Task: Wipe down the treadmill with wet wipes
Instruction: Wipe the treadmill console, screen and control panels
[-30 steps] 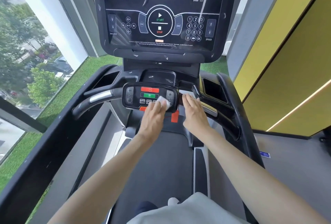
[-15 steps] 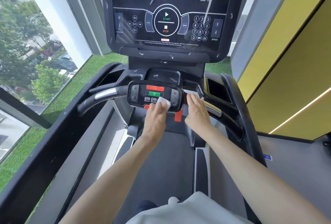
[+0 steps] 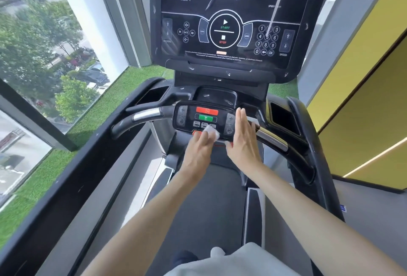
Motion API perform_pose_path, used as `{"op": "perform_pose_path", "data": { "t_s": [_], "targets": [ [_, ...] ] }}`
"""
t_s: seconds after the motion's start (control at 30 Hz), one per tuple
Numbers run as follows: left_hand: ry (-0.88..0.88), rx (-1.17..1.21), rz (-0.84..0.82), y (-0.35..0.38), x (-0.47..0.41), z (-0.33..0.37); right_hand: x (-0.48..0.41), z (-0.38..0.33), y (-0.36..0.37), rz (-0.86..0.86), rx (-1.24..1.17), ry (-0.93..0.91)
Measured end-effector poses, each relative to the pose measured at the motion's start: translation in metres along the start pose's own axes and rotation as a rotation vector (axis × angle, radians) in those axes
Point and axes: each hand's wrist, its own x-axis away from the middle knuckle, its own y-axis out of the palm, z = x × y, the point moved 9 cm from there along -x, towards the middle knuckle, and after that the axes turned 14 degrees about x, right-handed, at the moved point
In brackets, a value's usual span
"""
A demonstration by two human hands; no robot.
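Bright corner by your window [image 3: 44,44]
Green turf [image 3: 105,108] lay below it; a yellow wall [image 3: 363,110] stood on your right.

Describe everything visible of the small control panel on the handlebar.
The control panel is a black, glossy, rounded plastic box midway along the handlebar. It has a red button above a green button, small keys below, plus keys either side. The left hand holds a white wipe against its lower edge; the flat right hand covers its right end.
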Motion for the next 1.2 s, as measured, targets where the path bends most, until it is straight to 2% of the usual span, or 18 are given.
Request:
{"op": "perform_pose_path", "data": {
  "t_s": [0.07,0.13,0.27,0.33,0.4,0.5,0.63,0.77,0.87,1.03,1.2],
  "targets": [
    [0.081,-0.011,-0.038,0.003,0.001,0.013,-0.003,-0.003,0.001,-0.021,0.039,-0.015],
    [0.083,-0.050,-0.012,-0.008,0.002,-0.002,-0.007,-0.003,-0.002,-0.033,0.055,-0.016],
    [-0.166,-0.094,0.107,-0.042,0.007,-0.074,-0.013,-0.001,-0.010,-0.009,0.064,-0.012],
    [-0.253,-0.060,0.126,-0.051,0.008,-0.087,-0.015,-0.001,-0.010,-0.006,0.078,-0.012],
    [-0.293,0.017,0.149,-0.048,0.008,-0.074,-0.015,-0.001,-0.009,-0.001,0.081,-0.009],
    [-0.266,0.058,0.079,-0.018,0.011,-0.047,-0.015,-0.002,-0.010,0.007,0.078,-0.017],
    [-0.237,0.015,0.081,-0.022,0.004,-0.063,-0.014,-0.001,-0.012,0.016,0.055,-0.027],
    [-0.396,0.014,0.129,-0.049,-0.009,-0.087,-0.011,-0.001,-0.015,0.037,-0.002,-0.011],
    [-0.447,0.020,0.153,-0.055,-0.035,-0.081,-0.012,0.000,-0.017,0.017,-0.052,0.002],
    [-0.310,0.047,0.153,-0.035,-0.056,-0.041,-0.017,0.016,-0.013,-0.093,-0.258,0.092],
    [-0.160,0.032,0.067,-0.011,-0.074,0.000,-0.024,0.033,-0.009,-0.163,-0.495,0.178]
  ]
}}
